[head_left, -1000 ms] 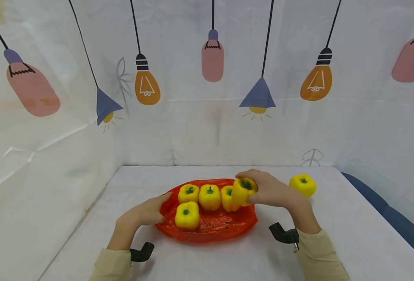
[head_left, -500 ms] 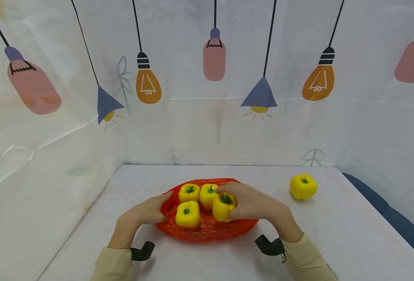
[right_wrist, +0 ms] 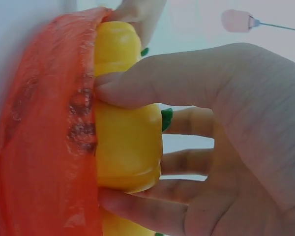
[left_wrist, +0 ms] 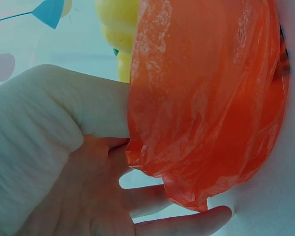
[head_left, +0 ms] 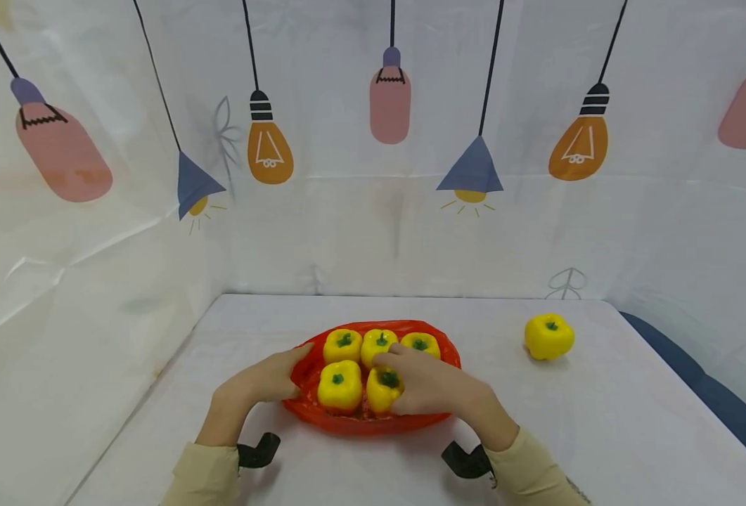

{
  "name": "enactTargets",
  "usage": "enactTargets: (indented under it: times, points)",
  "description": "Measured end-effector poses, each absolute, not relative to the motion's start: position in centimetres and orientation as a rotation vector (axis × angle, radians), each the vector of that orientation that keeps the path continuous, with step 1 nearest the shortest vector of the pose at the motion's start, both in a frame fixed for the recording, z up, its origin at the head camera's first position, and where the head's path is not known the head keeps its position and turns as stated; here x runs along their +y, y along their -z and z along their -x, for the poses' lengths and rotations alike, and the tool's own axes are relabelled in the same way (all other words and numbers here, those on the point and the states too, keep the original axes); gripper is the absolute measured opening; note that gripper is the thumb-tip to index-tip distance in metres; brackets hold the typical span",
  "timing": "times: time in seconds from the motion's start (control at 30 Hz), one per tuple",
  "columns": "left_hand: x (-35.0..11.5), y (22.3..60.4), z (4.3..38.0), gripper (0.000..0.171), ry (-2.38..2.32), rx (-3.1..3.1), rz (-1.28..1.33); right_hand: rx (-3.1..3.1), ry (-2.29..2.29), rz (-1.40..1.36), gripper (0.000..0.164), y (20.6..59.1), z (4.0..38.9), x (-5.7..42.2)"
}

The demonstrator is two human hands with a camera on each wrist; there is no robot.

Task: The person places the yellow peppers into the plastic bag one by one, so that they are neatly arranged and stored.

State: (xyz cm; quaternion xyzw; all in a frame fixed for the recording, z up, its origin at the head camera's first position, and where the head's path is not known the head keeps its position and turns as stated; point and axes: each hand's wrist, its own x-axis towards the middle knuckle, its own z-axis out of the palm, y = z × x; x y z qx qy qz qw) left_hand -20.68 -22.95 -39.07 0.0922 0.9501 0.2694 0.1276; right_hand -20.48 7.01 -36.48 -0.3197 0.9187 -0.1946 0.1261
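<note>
In the head view, a low container lined with a red plastic bag (head_left: 404, 423) holds several yellow bell peppers. My right hand (head_left: 432, 383) grips one yellow bell pepper (head_left: 383, 390) at the front of the container. In the right wrist view, thumb and fingers are around this bell pepper (right_wrist: 128, 147), its lower part hidden by the red plastic. Just left of it sits another bell pepper (head_left: 339, 386). A back row has bell peppers at left (head_left: 343, 346), middle (head_left: 377, 344) and right (head_left: 420, 343). My left hand (head_left: 271, 379) holds the container's left rim, thumb inside, fingers outside.
A lone yellow bell pepper (head_left: 548, 337) stands on the white table (head_left: 600, 422), right of the container. Behind it hangs a white sheet (head_left: 347, 232) printed with lamps. A dark blue chair edge (head_left: 695, 372) shows beyond the table's right side.
My right hand has carried its bell pepper from the container's right back, left and toward the front, down beside the front-left one. The left hand stays on the rim.
</note>
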Motion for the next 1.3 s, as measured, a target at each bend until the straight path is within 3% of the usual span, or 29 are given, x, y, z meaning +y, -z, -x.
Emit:
enactTargets:
  times: [0.7,1.3]
  points:
    - [-23.0,38.7,20.4,0.079,-0.769,2.769,-0.258,2.719,0.46,0.927,0.06,36.3,20.1,6.5]
    - [-22.9,39.1,20.6,0.082,-0.775,2.755,-0.242,2.687,0.703,0.875,0.053,35.3,21.5,11.3]
